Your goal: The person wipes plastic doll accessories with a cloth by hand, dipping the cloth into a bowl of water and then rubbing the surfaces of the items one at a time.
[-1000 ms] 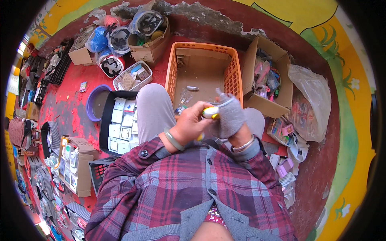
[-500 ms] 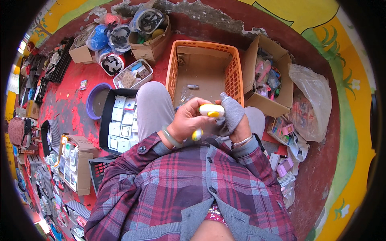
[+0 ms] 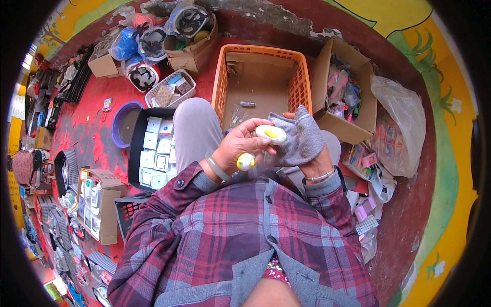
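My left hand (image 3: 232, 146) pinches a white oval piece (image 3: 271, 134) with a yellow middle, rather like a fried egg in look; its exact kind is unclear. A smaller rounded white and yellow piece (image 3: 245, 161) shows below the palm, by the wrist; whether the two are joined cannot be made out. Over my right hand (image 3: 318, 165) lies a grey cloth (image 3: 303, 140), which the hand grips and which touches the oval piece's right end. The cloth covers most of the right fingers, though fingertips show at its top edge. Both hands are above my lap.
Ahead stands an orange plastic basket (image 3: 308, 87) lined with cardboard, holding a small silvery cylinder (image 3: 247, 104). Right of it is a cardboard box (image 3: 341, 128) of mixed goods. A black tray (image 3: 134, 153) of small white boxes and a purple basin (image 3: 115, 134) lie to the left.
The oval piece has turned so its yellow middle faces up. The grey cloth has spread wider, its upper part moving right and up. The smaller piece has shifted slightly up and left.
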